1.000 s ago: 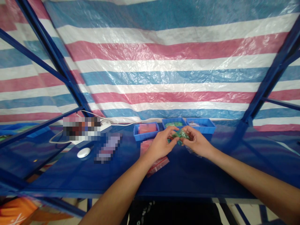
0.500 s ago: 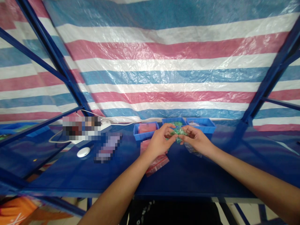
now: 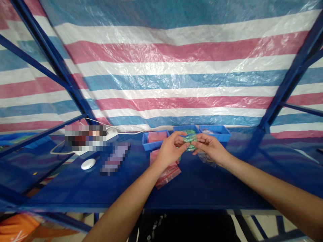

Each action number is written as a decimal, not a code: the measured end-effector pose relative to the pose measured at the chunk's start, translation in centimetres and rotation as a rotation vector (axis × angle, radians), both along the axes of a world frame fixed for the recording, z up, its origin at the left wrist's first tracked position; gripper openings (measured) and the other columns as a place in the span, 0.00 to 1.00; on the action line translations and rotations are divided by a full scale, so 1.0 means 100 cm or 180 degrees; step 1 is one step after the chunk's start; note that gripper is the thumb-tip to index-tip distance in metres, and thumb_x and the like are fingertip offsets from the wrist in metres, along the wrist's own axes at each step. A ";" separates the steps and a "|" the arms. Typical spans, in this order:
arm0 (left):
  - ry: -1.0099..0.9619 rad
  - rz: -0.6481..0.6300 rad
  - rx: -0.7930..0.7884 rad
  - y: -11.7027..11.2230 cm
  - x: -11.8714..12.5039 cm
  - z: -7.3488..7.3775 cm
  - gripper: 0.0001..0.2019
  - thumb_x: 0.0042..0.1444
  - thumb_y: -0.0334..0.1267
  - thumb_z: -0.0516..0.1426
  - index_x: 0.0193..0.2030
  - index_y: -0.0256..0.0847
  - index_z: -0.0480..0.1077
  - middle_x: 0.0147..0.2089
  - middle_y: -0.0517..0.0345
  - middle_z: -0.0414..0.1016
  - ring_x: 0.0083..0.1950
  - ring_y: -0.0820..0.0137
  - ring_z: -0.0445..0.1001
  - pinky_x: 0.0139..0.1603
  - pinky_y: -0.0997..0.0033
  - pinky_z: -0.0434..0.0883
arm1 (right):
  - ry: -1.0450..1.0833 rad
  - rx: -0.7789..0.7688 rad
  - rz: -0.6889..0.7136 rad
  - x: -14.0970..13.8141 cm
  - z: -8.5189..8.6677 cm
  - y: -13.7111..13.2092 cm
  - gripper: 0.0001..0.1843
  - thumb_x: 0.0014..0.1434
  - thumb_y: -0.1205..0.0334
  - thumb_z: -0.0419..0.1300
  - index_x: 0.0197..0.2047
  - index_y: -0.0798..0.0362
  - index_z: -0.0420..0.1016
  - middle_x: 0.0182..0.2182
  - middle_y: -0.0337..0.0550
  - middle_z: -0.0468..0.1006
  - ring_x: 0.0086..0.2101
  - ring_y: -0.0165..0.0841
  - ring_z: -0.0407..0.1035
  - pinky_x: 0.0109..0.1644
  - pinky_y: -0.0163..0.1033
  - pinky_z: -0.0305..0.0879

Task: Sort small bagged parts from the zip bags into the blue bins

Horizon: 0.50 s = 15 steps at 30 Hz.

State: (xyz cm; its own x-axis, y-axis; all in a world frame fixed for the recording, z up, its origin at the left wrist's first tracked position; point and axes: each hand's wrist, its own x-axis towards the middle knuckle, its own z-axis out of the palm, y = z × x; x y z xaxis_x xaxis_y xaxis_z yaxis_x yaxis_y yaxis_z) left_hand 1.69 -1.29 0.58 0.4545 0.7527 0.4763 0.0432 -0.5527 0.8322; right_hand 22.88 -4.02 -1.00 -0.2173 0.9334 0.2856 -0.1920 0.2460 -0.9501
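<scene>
Between my two hands is a small green plastic bag (image 3: pixel 189 142), held up over the blue table (image 3: pixel 202 188). My left hand (image 3: pixel 174 146) pinches its left side, thumb against fingers. On the other side my right hand (image 3: pixel 208 147) grips it the same way. What the bag contains cannot be made out. Red zip bags (image 3: pixel 168 176) lie on the table under my left wrist. A clear bag (image 3: pixel 208 159) with small items in it rests below my right hand. Behind my hands stand a blue bin of red bags (image 3: pixel 156 136) and a blue bin with green bags (image 3: pixel 191 131).
Right of these stands another blue bin (image 3: pixel 222 136). To the left lie a white oval case (image 3: pixel 88 164), a blurred-out flat phone-like object (image 3: pixel 116 158) and a white power strip (image 3: pixel 111 135) with cables. Blue metal posts and a striped sheet (image 3: pixel 176 80) close off the back. An orange sleeve (image 3: pixel 19 227) shows at lower left.
The green bag looks flatter and more spread out between my fingers than before, when it was crumpled. Both hands keep hold of it. The view has shifted slightly.
</scene>
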 end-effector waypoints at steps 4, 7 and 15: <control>0.0077 0.0067 0.0081 0.001 0.000 -0.001 0.20 0.61 0.39 0.66 0.58 0.40 0.71 0.42 0.54 0.82 0.41 0.68 0.81 0.45 0.70 0.77 | -0.0185 0.0160 -0.0208 -0.002 0.003 -0.001 0.18 0.53 0.46 0.76 0.38 0.49 0.81 0.35 0.39 0.82 0.33 0.33 0.75 0.39 0.42 0.79; 0.0128 0.0123 0.0100 0.001 0.000 0.000 0.19 0.60 0.38 0.67 0.56 0.41 0.72 0.41 0.56 0.82 0.40 0.68 0.82 0.43 0.70 0.77 | -0.0359 0.0231 -0.0313 -0.003 0.004 -0.002 0.19 0.53 0.44 0.76 0.36 0.49 0.80 0.32 0.38 0.81 0.30 0.32 0.74 0.39 0.42 0.76; 0.0157 0.0500 0.0436 0.002 0.000 -0.001 0.18 0.61 0.37 0.66 0.56 0.41 0.71 0.49 0.51 0.81 0.42 0.67 0.83 0.44 0.68 0.79 | -0.0467 0.0386 -0.0654 0.002 -0.001 0.004 0.20 0.56 0.42 0.73 0.37 0.48 0.74 0.28 0.36 0.78 0.26 0.34 0.75 0.35 0.42 0.74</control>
